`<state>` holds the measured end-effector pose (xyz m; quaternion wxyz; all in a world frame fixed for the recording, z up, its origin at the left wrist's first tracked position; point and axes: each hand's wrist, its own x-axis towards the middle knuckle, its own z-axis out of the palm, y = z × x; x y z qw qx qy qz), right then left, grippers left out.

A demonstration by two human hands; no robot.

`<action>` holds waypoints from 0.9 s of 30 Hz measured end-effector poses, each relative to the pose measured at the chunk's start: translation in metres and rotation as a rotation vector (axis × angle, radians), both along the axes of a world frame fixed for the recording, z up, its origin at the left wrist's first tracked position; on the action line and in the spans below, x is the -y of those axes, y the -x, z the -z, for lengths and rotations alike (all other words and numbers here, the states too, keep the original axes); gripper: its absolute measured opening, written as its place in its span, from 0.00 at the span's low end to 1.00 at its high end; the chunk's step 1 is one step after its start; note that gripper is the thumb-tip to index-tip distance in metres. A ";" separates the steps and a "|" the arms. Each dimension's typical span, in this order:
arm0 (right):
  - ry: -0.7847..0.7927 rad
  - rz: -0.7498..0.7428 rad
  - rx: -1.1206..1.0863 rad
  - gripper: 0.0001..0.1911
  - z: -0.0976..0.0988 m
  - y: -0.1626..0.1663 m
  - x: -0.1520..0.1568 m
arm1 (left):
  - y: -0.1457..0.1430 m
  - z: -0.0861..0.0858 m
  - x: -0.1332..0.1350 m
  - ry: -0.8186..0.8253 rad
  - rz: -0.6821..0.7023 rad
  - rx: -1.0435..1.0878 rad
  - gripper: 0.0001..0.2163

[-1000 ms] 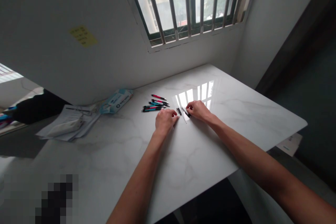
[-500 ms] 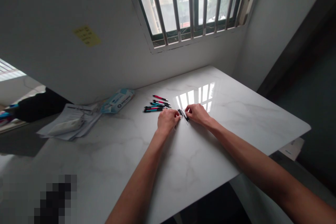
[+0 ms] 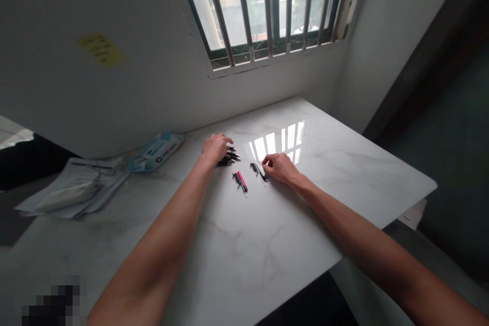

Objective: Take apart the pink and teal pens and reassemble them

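Note:
My left hand (image 3: 215,147) reaches over a small pile of pens (image 3: 228,157) near the back of the white marble table (image 3: 267,234), its fingers curled down onto them. A red and black pen piece (image 3: 240,181) lies alone between my two hands. My right hand (image 3: 277,167) rests on the table with its fingers bent around the end of a black pen part (image 3: 259,171) lying beside a thin refill.
A blue pack of wipes (image 3: 156,152) lies by the wall at the left, with a heap of papers (image 3: 72,191) further left. A barred window (image 3: 263,5) is above the table. The table's right and front edges drop off to a dark floor.
My left hand has left the spot beside my right hand and moved back left onto the pile of pens. A red and black piece now lies where it was. The view shifted slightly.

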<state>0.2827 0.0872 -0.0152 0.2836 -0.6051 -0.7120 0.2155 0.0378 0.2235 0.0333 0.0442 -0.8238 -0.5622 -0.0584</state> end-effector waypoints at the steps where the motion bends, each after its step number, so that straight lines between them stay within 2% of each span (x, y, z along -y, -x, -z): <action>1: 0.001 0.002 -0.003 0.10 -0.001 0.000 0.000 | 0.000 0.003 -0.004 0.009 0.005 -0.016 0.11; 5: -0.003 0.001 -0.010 0.10 -0.001 -0.001 -0.001 | -0.005 0.012 -0.006 -0.024 -0.003 -0.013 0.08; 8: -0.009 -0.002 -0.042 0.09 0.001 -0.002 -0.001 | -0.009 0.007 0.008 -0.088 -0.019 0.041 0.10; 10: -0.021 -0.005 -0.089 0.08 0.000 -0.003 -0.001 | -0.011 -0.001 0.028 -0.157 -0.037 0.111 0.12; 15: -0.190 0.031 -0.199 0.27 -0.009 -0.004 0.000 | -0.002 -0.019 0.117 -0.317 -0.006 0.270 0.16; 18: -0.260 0.030 -0.203 0.33 -0.017 -0.002 0.006 | 0.005 -0.017 0.173 -0.330 -0.068 0.388 0.18; 20: -0.265 -0.018 -0.214 0.36 -0.020 0.002 0.013 | 0.006 -0.009 0.200 -0.292 -0.063 0.430 0.16; 23: -0.237 -0.126 -0.247 0.39 -0.021 0.011 0.025 | 0.002 0.004 0.221 -0.207 -0.011 0.475 0.14; 27: -0.186 -0.257 -0.293 0.40 -0.022 0.025 0.039 | -0.006 0.015 0.227 -0.144 0.051 0.508 0.10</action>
